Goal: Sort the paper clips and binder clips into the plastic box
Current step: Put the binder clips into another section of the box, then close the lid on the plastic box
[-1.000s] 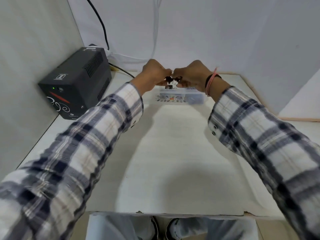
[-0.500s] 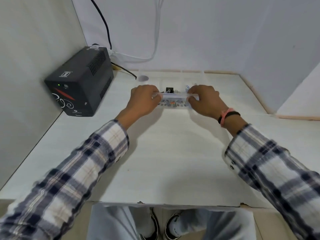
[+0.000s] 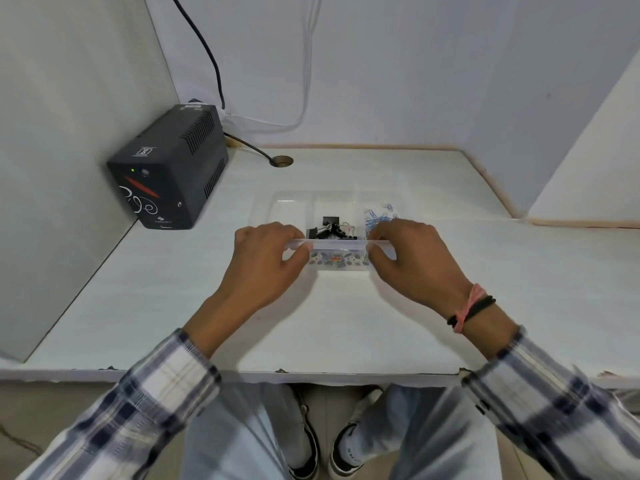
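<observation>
Both hands had come down from above the clear plastic box (image 3: pixel 341 259) on the white surface (image 3: pixel 346 323), and the left hand (image 3: pixel 268 258) and right hand (image 3: pixel 410 259) each had a grip on its near rim, with black binder clips (image 3: pixel 330 228) and blue paper clips (image 3: pixel 377 216) inside, so sorting looked nearly done.

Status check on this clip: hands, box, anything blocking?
Left hand and right hand grip the plastic box at its near ends. Binder clips centre compartment, blue paper clips right. Nothing blocking.
</observation>
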A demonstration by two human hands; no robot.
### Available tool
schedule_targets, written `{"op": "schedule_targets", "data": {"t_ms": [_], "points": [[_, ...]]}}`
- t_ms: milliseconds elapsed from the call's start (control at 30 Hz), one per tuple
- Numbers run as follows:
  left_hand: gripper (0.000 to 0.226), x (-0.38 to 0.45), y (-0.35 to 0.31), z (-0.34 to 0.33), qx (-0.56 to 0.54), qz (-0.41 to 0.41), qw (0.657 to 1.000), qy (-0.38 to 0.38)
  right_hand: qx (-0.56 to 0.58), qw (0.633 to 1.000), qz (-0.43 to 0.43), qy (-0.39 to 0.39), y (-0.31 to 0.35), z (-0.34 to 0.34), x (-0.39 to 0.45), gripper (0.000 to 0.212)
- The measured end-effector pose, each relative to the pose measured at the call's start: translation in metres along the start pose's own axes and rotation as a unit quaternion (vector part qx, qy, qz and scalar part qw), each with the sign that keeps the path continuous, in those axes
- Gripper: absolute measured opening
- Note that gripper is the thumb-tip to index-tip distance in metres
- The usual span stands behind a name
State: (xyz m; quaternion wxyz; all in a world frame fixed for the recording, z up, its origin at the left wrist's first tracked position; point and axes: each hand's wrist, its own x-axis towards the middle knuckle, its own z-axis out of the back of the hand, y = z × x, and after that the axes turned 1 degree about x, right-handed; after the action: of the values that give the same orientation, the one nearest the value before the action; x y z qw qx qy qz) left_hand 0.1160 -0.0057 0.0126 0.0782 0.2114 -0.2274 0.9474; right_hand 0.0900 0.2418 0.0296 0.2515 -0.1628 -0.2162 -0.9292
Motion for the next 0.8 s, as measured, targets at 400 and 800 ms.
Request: {"op": "schedule_targets", "data": {"t_ms": [400,800], "points": [[0.025,0.003,-0.020,0.011,-0.049,0.004,0.998,-0.050,-0.060,0.945,-0.312,0.073,-0.066,0.035,0.000,0.023],[0.014,0.011,-0.035,0.010,-0.102,-0.011,0.994,-0.046,-0.030,0.954,-0.294,0.048,-0.078,0.040,0.006,0.034]]}}
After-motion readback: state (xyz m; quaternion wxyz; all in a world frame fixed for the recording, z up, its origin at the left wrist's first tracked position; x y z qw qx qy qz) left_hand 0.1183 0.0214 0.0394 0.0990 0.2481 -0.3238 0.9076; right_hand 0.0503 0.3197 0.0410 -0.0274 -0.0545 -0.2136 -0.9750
